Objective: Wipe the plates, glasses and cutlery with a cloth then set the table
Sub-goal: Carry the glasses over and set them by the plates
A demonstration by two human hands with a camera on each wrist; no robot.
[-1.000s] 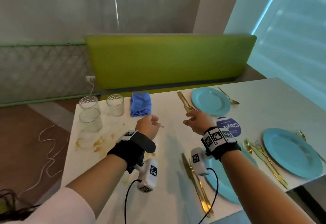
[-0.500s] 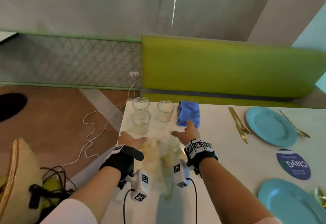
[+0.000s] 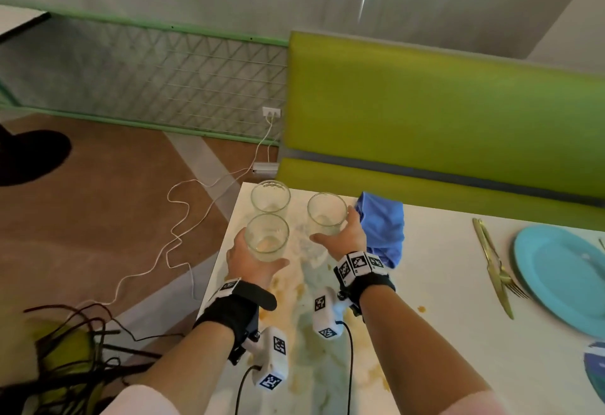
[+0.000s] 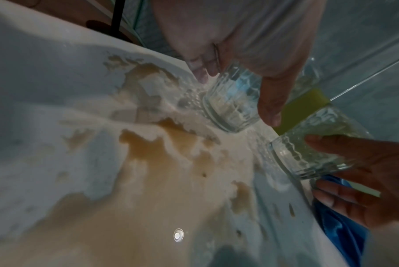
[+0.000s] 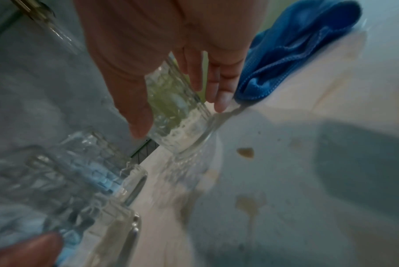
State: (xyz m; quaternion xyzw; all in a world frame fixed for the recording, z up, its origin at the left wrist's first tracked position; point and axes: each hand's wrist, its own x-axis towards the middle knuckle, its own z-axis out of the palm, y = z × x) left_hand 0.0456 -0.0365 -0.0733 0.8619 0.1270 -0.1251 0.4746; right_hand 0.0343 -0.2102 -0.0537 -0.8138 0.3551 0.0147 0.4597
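Three clear ribbed glasses stand at the far left corner of the white table point(image 3: 435, 287). My left hand point(image 3: 250, 259) grips the nearest glass point(image 3: 266, 238), thumb on its right side and fingers on its left; the left wrist view shows this glass point(image 4: 233, 104) standing on the table. My right hand point(image 3: 345, 239) grips the right glass point(image 3: 327, 215), thumb and fingers either side of it point(image 5: 175, 115). Untouched behind them is the third glass point(image 3: 270, 196). A crumpled blue cloth point(image 3: 381, 228) lies just right of my right hand.
Brown stains point(image 3: 311, 333) cover the table between my arms. A teal plate point(image 3: 563, 274) with a gold knife and fork point(image 3: 494, 264) lies at the right. The table's left edge point(image 3: 216, 270) is close to my left hand. Beyond is a green bench point(image 3: 442, 113); cables point(image 3: 176, 228) trail on the floor.
The view has swung left. Both hands have moved forward from over the stained table to the glasses, and each now holds one.
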